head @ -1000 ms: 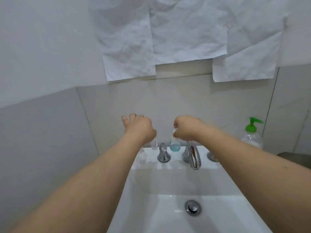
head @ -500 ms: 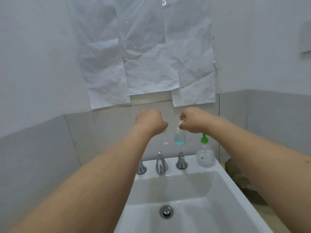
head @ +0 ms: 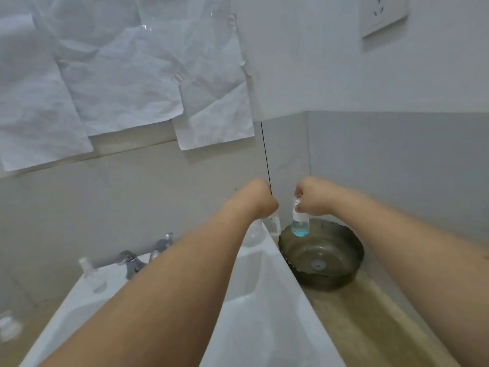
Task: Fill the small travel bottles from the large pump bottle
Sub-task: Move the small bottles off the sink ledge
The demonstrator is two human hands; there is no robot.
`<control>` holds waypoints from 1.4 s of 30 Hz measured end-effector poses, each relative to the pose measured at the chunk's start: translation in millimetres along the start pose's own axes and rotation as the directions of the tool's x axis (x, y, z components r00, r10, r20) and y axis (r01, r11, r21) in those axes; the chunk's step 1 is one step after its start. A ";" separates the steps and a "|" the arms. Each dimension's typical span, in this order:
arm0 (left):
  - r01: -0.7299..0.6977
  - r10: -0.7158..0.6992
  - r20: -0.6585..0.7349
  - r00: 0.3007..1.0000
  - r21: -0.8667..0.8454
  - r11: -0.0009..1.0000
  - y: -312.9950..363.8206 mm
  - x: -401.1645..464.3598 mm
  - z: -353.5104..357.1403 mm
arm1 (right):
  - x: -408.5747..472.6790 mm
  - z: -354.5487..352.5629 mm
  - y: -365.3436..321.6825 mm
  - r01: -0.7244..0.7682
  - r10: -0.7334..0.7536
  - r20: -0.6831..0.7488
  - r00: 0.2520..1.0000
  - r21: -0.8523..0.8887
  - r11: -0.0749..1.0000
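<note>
My right hand (head: 315, 198) pinches the white top of a small travel bottle (head: 300, 227) with blue liquid in its bottom, hanging over the near rim of a dark basin. My left hand (head: 258, 197) is curled, and a clear small bottle (head: 274, 225) hangs just below it, apparently in its grip; the fingers are hidden. The large pump bottle (head: 254, 235) stands at the sink's back right corner, mostly hidden behind my left forearm. Another small clear bottle (head: 86, 266) stands on the sink's left rim.
The white sink (head: 264, 313) runs under my arms, with a chrome faucet (head: 158, 247) at its back. A dark round basin (head: 321, 258) sits on the tan ledge to the sink's right. Crumpled paper sheets (head: 119, 75) cover the wall; a wall corner is close behind the hands.
Both hands lifted their small bottles off the sink's back rim and carried them right, past the pump bottle, to the dark basin. The view swung right with them.
</note>
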State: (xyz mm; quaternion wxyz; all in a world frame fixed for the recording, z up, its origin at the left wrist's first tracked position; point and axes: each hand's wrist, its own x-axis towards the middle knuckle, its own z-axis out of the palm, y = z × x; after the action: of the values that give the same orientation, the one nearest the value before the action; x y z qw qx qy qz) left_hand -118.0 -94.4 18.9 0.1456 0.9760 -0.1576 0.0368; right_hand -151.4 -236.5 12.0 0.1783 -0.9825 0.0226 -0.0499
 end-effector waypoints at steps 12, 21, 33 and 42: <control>0.020 -0.032 0.196 0.980 0.065 0.998 20.8 68.6 114.4 | 49.9 74.3 95.3 -0.142 0.139 0.096 0.986 0.021 0.990; 0.043 -0.082 0.214 0.973 0.178 0.983 12.8 92.5 157.3 | 74.6 107.6 111.4 -0.147 0.148 0.120 0.982 -0.018 0.989; 0.041 -0.064 0.239 0.969 0.100 0.994 10.4 100.4 165.7 | 82.8 116.5 114.5 -0.190 0.187 0.108 0.976 0.026 0.981; 0.026 -0.043 0.248 0.968 0.070 0.997 10.3 99.8 168.0 | 81.0 119.4 115.5 -0.179 0.168 0.124 0.978 0.083 0.980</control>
State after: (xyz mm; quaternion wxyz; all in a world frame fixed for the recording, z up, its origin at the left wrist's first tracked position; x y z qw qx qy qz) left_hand -22.3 -183.1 -126.9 0.0928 0.9798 -0.1561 -0.0835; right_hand -61.3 -308.0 -132.7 0.2290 -0.9685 0.0955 0.0223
